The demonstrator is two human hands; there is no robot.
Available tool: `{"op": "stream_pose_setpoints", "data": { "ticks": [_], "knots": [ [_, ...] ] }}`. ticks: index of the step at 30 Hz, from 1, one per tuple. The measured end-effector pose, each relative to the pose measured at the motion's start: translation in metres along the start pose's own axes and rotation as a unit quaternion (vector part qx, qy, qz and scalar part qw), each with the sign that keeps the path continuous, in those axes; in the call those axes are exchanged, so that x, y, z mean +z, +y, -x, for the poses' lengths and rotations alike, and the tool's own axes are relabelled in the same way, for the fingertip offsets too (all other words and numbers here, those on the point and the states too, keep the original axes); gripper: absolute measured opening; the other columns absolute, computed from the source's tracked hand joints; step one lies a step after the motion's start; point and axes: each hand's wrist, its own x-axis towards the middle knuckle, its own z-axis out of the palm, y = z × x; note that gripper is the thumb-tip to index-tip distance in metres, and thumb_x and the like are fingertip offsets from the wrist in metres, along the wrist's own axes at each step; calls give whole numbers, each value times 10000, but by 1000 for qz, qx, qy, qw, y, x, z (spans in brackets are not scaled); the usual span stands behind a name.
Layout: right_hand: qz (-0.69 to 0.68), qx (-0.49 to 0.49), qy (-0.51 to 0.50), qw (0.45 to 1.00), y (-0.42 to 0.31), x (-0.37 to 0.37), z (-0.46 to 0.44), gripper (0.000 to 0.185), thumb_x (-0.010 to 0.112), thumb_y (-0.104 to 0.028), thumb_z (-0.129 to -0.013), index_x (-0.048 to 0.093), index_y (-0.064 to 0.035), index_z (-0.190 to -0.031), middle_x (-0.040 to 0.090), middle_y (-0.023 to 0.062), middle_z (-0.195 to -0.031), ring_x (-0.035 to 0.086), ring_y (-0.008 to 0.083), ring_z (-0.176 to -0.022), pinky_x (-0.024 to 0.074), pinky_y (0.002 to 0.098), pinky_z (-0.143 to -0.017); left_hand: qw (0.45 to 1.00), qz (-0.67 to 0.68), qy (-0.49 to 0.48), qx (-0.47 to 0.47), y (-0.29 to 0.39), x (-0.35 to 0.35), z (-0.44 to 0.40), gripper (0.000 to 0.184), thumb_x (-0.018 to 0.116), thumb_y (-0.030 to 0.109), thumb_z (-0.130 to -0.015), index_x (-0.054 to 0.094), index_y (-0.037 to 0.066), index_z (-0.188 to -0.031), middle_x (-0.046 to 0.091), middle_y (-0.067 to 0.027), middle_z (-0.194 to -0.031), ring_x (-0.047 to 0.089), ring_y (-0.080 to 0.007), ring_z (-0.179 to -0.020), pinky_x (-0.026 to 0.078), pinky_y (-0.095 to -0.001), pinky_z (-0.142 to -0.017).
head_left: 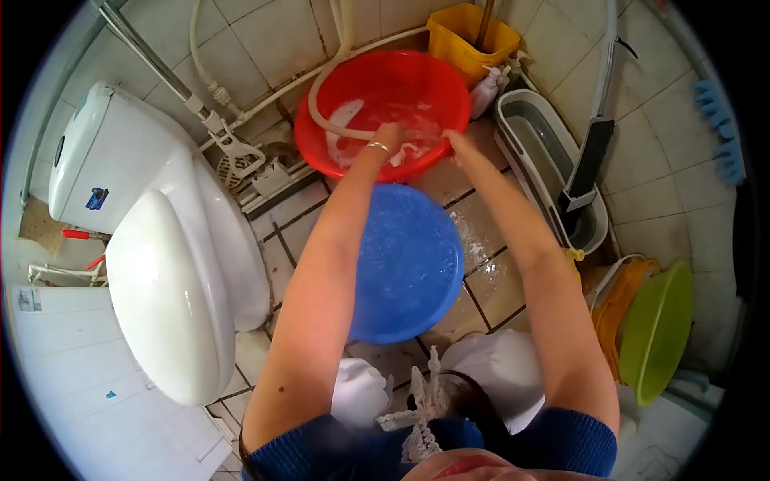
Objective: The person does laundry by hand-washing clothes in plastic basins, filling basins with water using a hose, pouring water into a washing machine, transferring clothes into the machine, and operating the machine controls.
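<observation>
In the upper middle of the head view stands a red basin [321, 152] with water and whitish suds in it. A pale hose [319, 104] comes down from the wall and bends over the basin. My left hand [388, 138], with a bracelet at its wrist, is closed round the hose's end above the water. My right hand [459, 147] grips the basin's right front rim. Some pale, crumpled material [409, 151] shows in the water between my hands; its kind is unclear. Nearer to me, a blue basin [405, 264] sits on the tiles below my forearms.
A white toilet [172, 297] stands left. Behind the red basin is a yellow bucket [469, 40], with a pump bottle [485, 92] beside it. A grey mop bucket [553, 168] holds a mop at right. A green basin [656, 333] leans lower right. The floor tiles [481, 232] look wet.
</observation>
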Motion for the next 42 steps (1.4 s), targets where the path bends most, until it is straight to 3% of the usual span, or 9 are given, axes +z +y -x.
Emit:
{"op": "stream_pose_setpoints", "data": {
  "ticks": [4, 5, 8, 10, 13, 15, 20, 32, 42],
  "knots": [
    [-98, 5, -87, 991, 57, 9, -8, 612, 620, -512, -804, 459, -171, -1285, 594, 0, -1119, 561, 178, -988, 491, 354, -728, 998, -40, -40, -27, -31, 47, 8, 627, 666, 352, -789, 475, 104, -1332, 534, -224, -1259, 549, -368, -1124, 443, -403, -950],
    [-116, -21, -92, 989, 64, 8, -2, 665, 604, -580, -806, 439, -174, -1306, 587, -9, -1136, 552, 174, -1000, 485, 351, -740, 1000, 16, -7, -21, -31, 56, 18, 573, 653, 237, -813, 472, 62, -1328, 459, -230, -1343, 497, -372, -1180, 418, -404, -975],
    [14, 23, -108, 994, 38, -7, 60, 753, 528, -717, -782, 508, -144, -1270, 614, 26, -1127, 577, 185, -993, 483, 338, -757, 989, -130, 68, 3, -67, 68, 25, 638, 651, 244, -804, 414, 70, -1370, 459, -234, -1338, 496, -377, -1176, 421, -410, -973],
    [243, -47, -139, 959, 55, -21, 76, 761, 504, -727, -789, 562, -93, -1207, 643, 85, -1055, 604, 217, -958, 488, 346, -763, 978, -91, 178, -65, -42, 34, 74, 449, 618, 241, -825, 513, 13, -1198, 548, -224, -1189, 543, -373, -1078, 452, -412, -911],
    [437, -79, -150, 883, 94, -43, 131, 768, 460, -723, -815, 636, -5, -1024, 663, 179, -858, 647, 279, -837, 491, 377, -739, 900, -209, 357, -139, -11, -8, 173, 311, 608, 294, -846, 562, 31, -1005, 564, -158, -950, 569, -318, -895, 490, -393, -770],
    [394, -101, -142, 903, 144, -56, 162, 696, 433, -645, -879, 592, 21, -1000, 641, 196, -768, 644, 323, -761, 486, 414, -715, 863, -337, 323, -193, -38, 0, 238, 409, 615, 375, -847, 528, 29, -1048, 567, -160, -1005, 558, -312, -967, 500, -380, -748],
    [375, -225, 76, 896, 186, -47, 215, 418, 456, -415, -961, 551, -11, -1008, 622, 216, -730, 639, 342, -707, 481, 434, -631, 960, 28, 106, -258, -92, 51, 333, 385, 538, 366, -914, 436, 48, -1107, 636, -232, -859, 621, -400, -780, 500, -471, -655],
    [352, -250, 61, 900, 185, -56, 232, 329, 495, -315, -956, 560, 7, -978, 621, 220, -737, 619, 374, -659, 467, 417, -586, 947, 20, 200, -251, -85, 84, 359, 317, 507, 325, -935, 454, 47, -1078, 626, -255, -767, 602, -444, -693, 470, -521, -596],
    [408, -230, 11, 883, 97, -71, 315, 322, 483, -298, -962, 565, 12, -989, 613, 232, -743, 605, 391, -640, 460, 419, -566, 935, 64, 181, -299, 22, 11, 425, 306, 496, 302, -943, 434, 17, -1037, 602, -267, -727, 579, -457, -667, 448, -530, -572]
  ]
}}
